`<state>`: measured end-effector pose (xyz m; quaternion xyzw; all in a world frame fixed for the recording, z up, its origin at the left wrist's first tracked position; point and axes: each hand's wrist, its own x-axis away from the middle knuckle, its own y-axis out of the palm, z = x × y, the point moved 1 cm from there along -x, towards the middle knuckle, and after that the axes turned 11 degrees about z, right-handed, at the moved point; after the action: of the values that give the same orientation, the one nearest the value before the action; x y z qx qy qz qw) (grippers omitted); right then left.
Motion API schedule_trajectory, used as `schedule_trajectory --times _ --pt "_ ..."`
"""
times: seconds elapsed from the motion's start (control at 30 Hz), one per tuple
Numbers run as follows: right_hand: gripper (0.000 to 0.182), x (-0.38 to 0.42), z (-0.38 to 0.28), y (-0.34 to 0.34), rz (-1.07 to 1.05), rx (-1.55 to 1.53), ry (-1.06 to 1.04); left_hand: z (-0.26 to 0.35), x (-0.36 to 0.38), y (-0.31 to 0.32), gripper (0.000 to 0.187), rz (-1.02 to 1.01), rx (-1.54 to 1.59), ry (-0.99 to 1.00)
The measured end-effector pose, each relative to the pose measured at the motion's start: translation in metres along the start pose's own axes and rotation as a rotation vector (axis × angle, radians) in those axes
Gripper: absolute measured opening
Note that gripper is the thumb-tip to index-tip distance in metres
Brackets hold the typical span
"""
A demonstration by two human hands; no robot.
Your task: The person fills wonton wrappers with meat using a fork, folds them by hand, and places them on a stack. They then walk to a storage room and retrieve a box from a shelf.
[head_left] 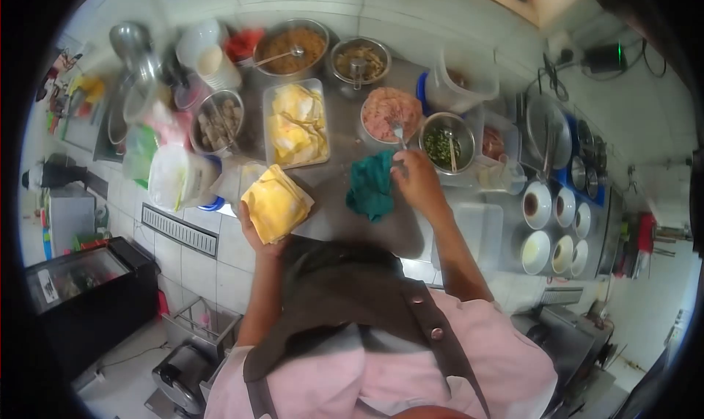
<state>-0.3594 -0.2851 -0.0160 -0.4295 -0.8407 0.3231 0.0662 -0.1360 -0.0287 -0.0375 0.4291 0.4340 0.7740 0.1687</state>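
My left hand (258,232) holds a stack of thin square yellow dough wrappers (277,203) in front of the table edge. My right hand (416,178) is closed around the handle of a fork (398,130), whose tines touch the pink minced meat (387,109) heaped in a round bowl. Just below that bowl, beside my right hand, lies a crumpled teal cloth (370,186). A clear rectangular container (327,118) with yellow folded dough pieces (297,126) stands beyond the wrappers.
Bowls with brown food (302,45), pale strips (370,56) and meatballs (220,118) stand along the back and left. Chopped greens (440,151) fill a metal bowl at right. Several small white bowls (537,205) stand farther right. A white tub (180,177) is at the left edge.
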Motion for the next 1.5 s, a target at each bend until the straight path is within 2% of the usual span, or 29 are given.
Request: schedule_trajectory --times 0.07,0.2,0.27,0.4,0.5,0.57,0.6,0.67,0.8,0.87,0.97,1.2,1.27,1.5 --pt "0.028 -0.007 0.006 -0.004 0.153 0.155 0.050 0.002 0.000 0.009 0.060 0.004 -0.001 -0.022" --pt "0.034 -0.014 0.031 0.022 0.146 0.347 0.054 -0.009 -0.004 0.020 0.058 0.006 0.005 -0.046" --pt "0.042 -0.022 0.041 0.036 0.100 0.456 0.164 -0.011 -0.003 0.027 0.059 0.014 0.010 -0.038" --pt "0.046 -0.029 0.043 0.039 0.120 0.491 0.192 -0.011 0.002 0.024 0.060 0.035 0.002 -0.042" --pt "0.050 -0.029 0.044 0.036 0.049 0.489 0.278 -0.010 0.003 0.017 0.060 0.060 0.015 -0.039" --pt "0.044 -0.022 0.034 0.029 0.178 0.293 0.080 -0.009 0.003 0.014 0.061 0.057 0.023 -0.048" --pt "0.044 -0.018 0.032 0.026 0.177 0.294 0.083 -0.008 0.004 0.014 0.061 0.050 0.031 -0.056" --pt "0.040 -0.012 0.029 0.016 0.296 0.324 -0.056 -0.010 0.006 0.016 0.061 0.051 0.018 -0.054" --pt "0.036 -0.004 0.019 -0.007 0.306 0.436 -0.086 -0.009 -0.005 0.002 0.062 0.043 0.065 -0.117" --pt "0.029 -0.008 0.002 -0.021 0.129 0.402 0.126 -0.012 -0.007 0.006 0.062 0.022 0.061 -0.122" --pt "0.023 -0.009 0.006 -0.018 0.063 0.386 0.192 -0.014 -0.006 0.010 0.061 0.012 0.061 -0.134" --pt "0.022 -0.013 0.039 0.016 0.244 0.141 0.162 -0.012 0.001 0.011 0.060 0.044 0.038 -0.117" --pt "0.025 -0.014 0.046 0.015 0.187 -0.145 0.468 -0.010 0.000 0.007 0.060 0.040 0.044 -0.110" --pt "0.025 -0.003 0.066 0.030 0.229 -0.301 0.585 -0.013 0.002 0.012 0.057 0.050 0.033 -0.109"
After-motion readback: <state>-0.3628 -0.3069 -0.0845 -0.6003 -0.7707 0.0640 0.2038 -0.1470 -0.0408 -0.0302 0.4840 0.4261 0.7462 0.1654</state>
